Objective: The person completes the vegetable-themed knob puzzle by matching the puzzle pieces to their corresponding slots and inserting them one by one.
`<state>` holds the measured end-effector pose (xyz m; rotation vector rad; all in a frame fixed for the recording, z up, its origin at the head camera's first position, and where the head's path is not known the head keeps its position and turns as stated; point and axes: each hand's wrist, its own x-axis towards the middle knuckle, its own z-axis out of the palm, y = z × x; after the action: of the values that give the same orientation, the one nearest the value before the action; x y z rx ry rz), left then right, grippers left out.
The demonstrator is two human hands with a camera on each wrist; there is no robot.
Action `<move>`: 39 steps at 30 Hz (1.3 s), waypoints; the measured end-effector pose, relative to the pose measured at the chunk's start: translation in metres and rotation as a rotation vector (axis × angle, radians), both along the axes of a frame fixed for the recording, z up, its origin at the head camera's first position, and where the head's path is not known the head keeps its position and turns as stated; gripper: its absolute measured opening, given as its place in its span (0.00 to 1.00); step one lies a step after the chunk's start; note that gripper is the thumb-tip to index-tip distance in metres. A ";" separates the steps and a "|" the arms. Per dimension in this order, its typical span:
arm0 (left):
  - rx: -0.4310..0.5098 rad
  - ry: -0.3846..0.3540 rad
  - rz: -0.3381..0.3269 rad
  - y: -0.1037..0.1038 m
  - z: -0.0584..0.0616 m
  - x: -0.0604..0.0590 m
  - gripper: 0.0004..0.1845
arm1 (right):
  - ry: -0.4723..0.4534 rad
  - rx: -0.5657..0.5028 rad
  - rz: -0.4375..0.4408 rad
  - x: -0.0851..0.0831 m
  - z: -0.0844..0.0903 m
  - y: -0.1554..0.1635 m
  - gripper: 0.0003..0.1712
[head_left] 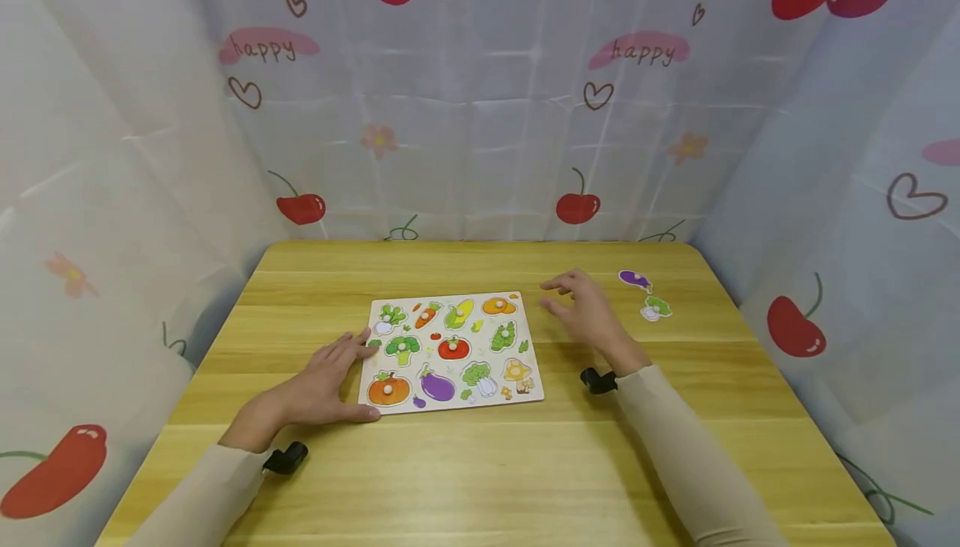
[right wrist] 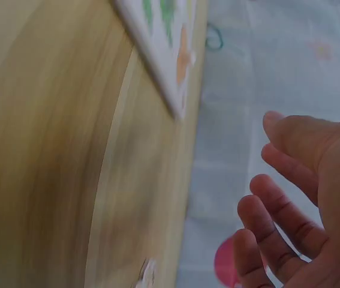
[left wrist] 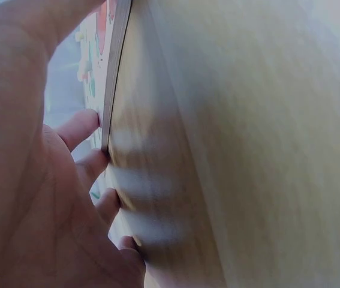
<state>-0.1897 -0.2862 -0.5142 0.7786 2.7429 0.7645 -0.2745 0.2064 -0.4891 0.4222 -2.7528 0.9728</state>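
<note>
Left hand (head_left: pixel 322 384) lies flat on the table (head_left: pixel 480 480), fingers spread, fingertips touching the left edge of the puzzle board (head_left: pixel 450 353) at table centre. Right hand (head_left: pixel 588 313) hovers just off the board's right edge, fingers relaxed, holding nothing. Eggplant piece (head_left: pixel 634 279) and green vegetable piece (head_left: pixel 656 308) lie near the far right corner.

right hand (right wrist: pixel 313 198) empty with fingers loosely spread, above wooden table (right wrist: pixel 50 150), puzzle board (right wrist: pixel 170 54) corner near, cherry-print curtain (right wrist: pixel 265 66) behind
</note>
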 end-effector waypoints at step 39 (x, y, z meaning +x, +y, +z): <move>-0.009 -0.017 0.020 -0.001 -0.003 0.000 0.61 | -0.085 0.110 -0.171 -0.037 -0.034 0.143 0.39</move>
<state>-0.1899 -0.2873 -0.5170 0.7411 2.7406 0.7589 -0.3114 0.3493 -0.5230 0.1605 -2.8704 0.8193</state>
